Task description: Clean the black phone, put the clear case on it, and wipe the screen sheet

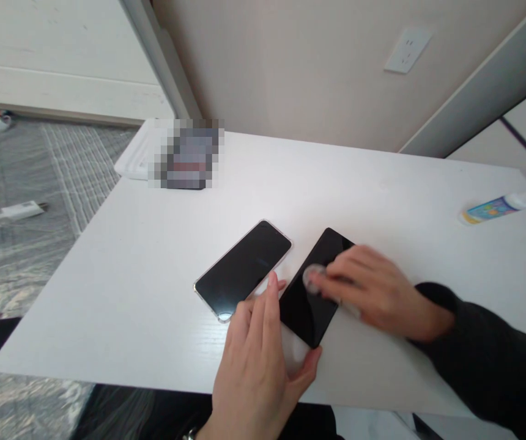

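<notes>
A black smartphone (311, 321) lies at a slant on the white table. My left hand (256, 360) steadies it, with fingers along its left edge and the thumb at its lower corner. On its screen, my right hand (377, 290) presses a small white wipe (314, 278) under the fingertips; the hand and wipe are smeared by motion, so the wipe's exact kind is unclear. Just left of it lies a second smartphone (244, 266) in a clear case, dark screen up, close to my left fingers.
The white table (129, 293) stands against a wall. At its far left lie a white tray (137, 150) and a dark, blurred-out item (187, 156). A spray bottle (492, 211) with a colourful label is at the right. A charger plug (22, 210) rests on the patterned floor covering.
</notes>
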A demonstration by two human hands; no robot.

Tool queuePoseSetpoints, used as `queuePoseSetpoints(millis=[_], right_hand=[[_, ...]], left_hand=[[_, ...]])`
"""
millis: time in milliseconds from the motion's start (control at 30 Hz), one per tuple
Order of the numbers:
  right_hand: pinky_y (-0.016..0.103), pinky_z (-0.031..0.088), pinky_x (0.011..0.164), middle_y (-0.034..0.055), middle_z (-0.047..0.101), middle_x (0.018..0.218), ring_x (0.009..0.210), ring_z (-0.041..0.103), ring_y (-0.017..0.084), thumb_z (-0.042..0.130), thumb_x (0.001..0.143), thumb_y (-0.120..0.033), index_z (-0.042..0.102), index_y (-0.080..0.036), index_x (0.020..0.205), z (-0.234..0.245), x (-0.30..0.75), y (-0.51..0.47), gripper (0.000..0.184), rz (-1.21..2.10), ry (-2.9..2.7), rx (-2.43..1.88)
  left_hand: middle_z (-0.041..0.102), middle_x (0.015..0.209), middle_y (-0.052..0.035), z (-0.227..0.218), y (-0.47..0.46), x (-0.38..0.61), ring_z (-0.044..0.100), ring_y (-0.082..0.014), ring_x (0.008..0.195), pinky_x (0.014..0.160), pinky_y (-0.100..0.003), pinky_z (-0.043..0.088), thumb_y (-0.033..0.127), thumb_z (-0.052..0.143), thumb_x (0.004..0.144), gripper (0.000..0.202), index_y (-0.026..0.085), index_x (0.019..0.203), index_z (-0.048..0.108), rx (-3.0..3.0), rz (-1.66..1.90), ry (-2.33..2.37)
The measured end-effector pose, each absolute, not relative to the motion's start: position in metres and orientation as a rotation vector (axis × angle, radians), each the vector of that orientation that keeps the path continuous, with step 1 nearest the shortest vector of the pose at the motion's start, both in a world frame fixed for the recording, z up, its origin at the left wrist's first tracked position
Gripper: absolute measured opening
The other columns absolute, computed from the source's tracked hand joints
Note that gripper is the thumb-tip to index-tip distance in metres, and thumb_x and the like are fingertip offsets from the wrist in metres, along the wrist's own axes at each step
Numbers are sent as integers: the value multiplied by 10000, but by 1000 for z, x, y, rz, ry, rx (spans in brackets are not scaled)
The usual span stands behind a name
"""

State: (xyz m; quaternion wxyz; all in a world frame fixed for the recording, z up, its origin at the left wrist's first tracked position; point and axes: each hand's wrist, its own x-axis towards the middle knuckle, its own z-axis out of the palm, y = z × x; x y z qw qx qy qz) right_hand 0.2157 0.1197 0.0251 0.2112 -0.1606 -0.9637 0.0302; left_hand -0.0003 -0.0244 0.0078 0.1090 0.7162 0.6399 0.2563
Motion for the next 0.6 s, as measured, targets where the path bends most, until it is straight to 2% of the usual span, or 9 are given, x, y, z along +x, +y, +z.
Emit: queuePoseSetpoints(millis=[67,100,233,267,333,400,467,533,600], right_hand=[[341,511,813,31,697,903,853,602,171,589,1042,-96,721,-137,1157,23,223,116,180,248,-2674,-229],[351,506,815,35,703,932,863,602,178,576,1049,-103,718,-156,1205,23,227,118,217,233,-2690,-216],[396,479,813,87,699,963,902,587,222,585,1035,-97,734,-167,1215,28,240,130,244,-25,-2632,-560],[391,484,820,84,701,957,895,587,214,574,1037,-89,731,-150,1205,28,239,129,239,4,-2634,-519],[331,509,845,34,710,952,881,603,167,543,1083,-168,730,-163,1180,28,232,122,210,115,-2675,-370],[340,502,939,20,726,964,905,611,157,532,1092,-164,727,-146,1172,26,226,119,211,230,-2696,-200],[367,495,893,18,709,924,866,594,166,526,1095,-173,731,-202,1153,24,226,124,215,156,-2639,-371],[404,488,831,57,711,942,875,585,204,585,1064,-184,730,-212,1189,23,228,129,194,-21,-2554,-629],[415,496,849,61,713,943,889,588,214,596,1042,-147,727,-188,1201,22,226,125,210,-2,-2552,-629]], left_hand=[[649,1435,-129,8,-24,-1,604,-312,1154,982,-445,567,264,889,725,1308,136,1692,17,2096,756,1860],[650,1438,-120,8,-23,-2,597,-305,1149,981,-434,560,268,882,739,1281,138,1692,36,2094,751,1866],[672,1404,-115,6,-23,-3,580,-301,1095,941,-419,546,312,869,761,1239,116,1689,72,2119,723,1898],[676,1395,-118,5,-24,-4,577,-300,1087,940,-418,541,322,863,769,1228,106,1687,78,2135,717,1900],[678,1390,-121,4,-24,-4,573,-296,1092,957,-413,528,340,834,803,1180,92,1685,91,2163,695,1899],[674,1400,-122,4,-24,-4,571,-295,1105,971,-410,519,367,788,854,1119,86,1684,93,2174,670,1902],[673,1405,-123,4,-24,-4,575,-299,1113,961,-413,519,394,726,909,1055,85,1686,83,2173,673,1905],[679,1398,-124,5,-23,-4,582,-306,1116,946,-423,523,432,657,959,991,85,1686,81,2174,694,1909],[688,1388,-124,5,-22,-5,593,-304,1102,930,-420,527,470,602,993,945,85,1686,87,2191,701,1901]])
